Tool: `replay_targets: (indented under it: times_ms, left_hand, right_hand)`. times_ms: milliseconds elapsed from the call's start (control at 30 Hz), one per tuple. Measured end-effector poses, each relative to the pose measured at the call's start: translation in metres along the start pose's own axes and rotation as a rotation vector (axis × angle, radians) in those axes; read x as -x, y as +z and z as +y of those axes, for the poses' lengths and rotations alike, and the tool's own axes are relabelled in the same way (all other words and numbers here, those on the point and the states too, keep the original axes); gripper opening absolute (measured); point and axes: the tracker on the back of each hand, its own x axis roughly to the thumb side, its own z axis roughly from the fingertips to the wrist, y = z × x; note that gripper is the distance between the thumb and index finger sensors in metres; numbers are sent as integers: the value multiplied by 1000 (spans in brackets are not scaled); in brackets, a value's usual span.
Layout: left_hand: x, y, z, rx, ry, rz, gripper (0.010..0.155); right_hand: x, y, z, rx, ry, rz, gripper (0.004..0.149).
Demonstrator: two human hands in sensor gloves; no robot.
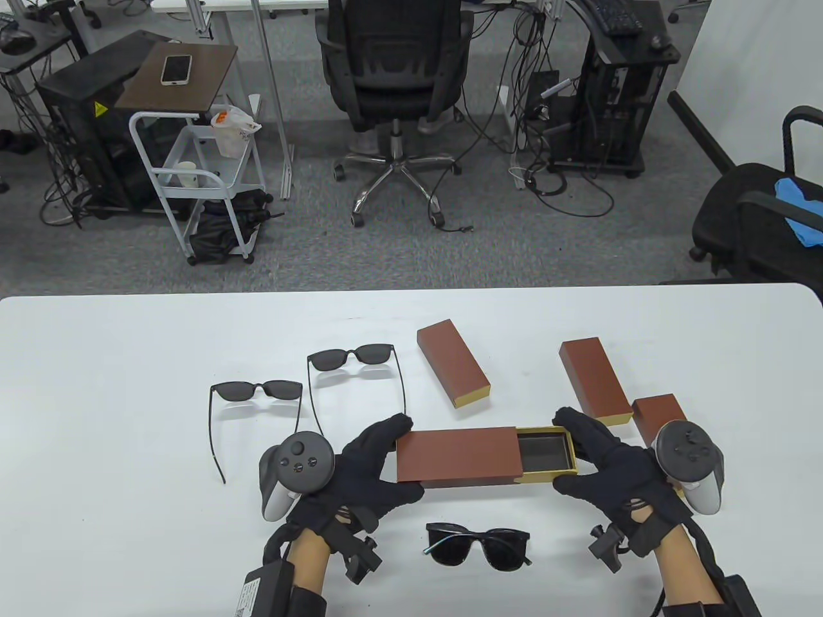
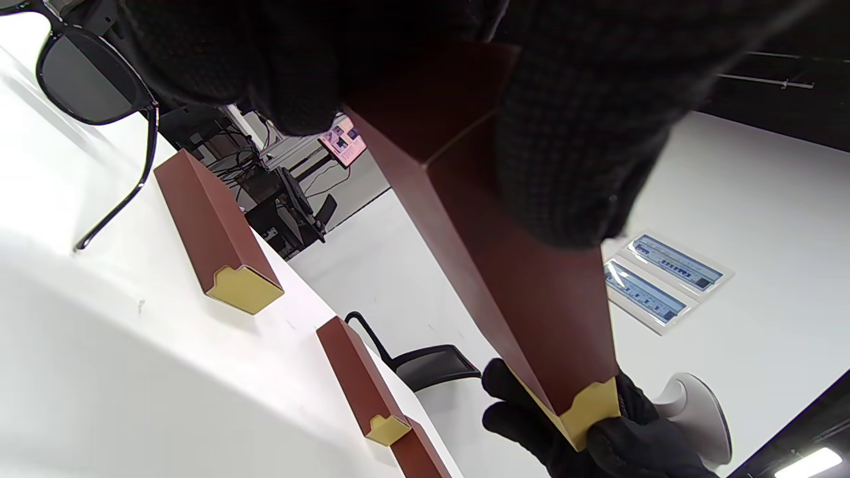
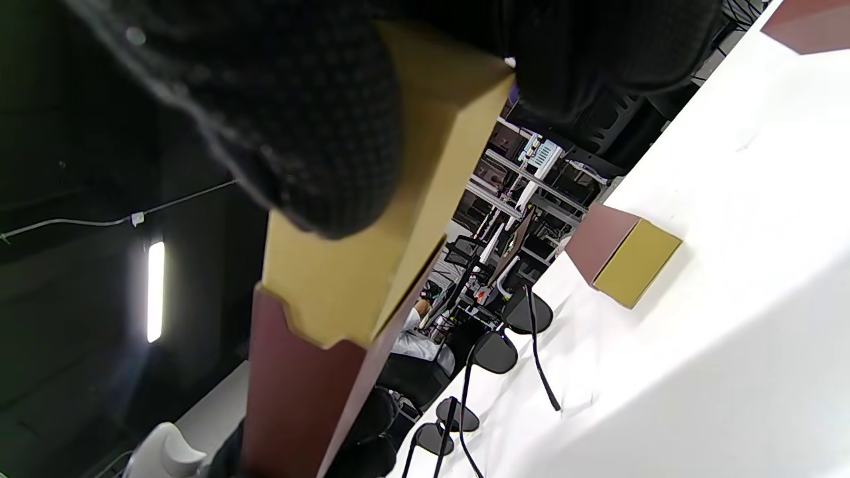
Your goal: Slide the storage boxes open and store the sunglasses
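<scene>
Near the desk's (image 1: 96, 360) front edge, the left hand (image 1: 360, 472) grasps the storage box sleeve (image 1: 456, 455); the right hand (image 1: 611, 463) grasps its partly extended gold tray (image 1: 546, 450). Sunglasses (image 1: 479, 545) lie between the wrists.

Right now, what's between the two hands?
In the table view, only the partly opened storage box: the left hand holds its brown sleeve, the right hand its gold tray, which is slid out and empty.

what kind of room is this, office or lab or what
Most likely an office-style lab or workshop: past the white table stand an office chair, computer towers with tangled cables on a grey carpet, and a rolling cart.
</scene>
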Motion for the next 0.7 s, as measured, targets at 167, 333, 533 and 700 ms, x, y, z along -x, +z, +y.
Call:
replay_targets:
  times_ms: [167,333,533,700]
  left_hand:
    - [2,1,-1,-8,36,8,91]
    - [1,1,-3,-23,103,21,90]
    - [1,2,-6,-113,245,56,84]
    - [5,4,-9,-148,410,152,81]
  right_hand:
    - [5,3,-9,14,-41,8,80]
    - [4,3,-11,42,-90,-9,79]
    - [-2,3,-11,74,-115,-46,79]
    - [-4,2,-7,82,-143,-71,79]
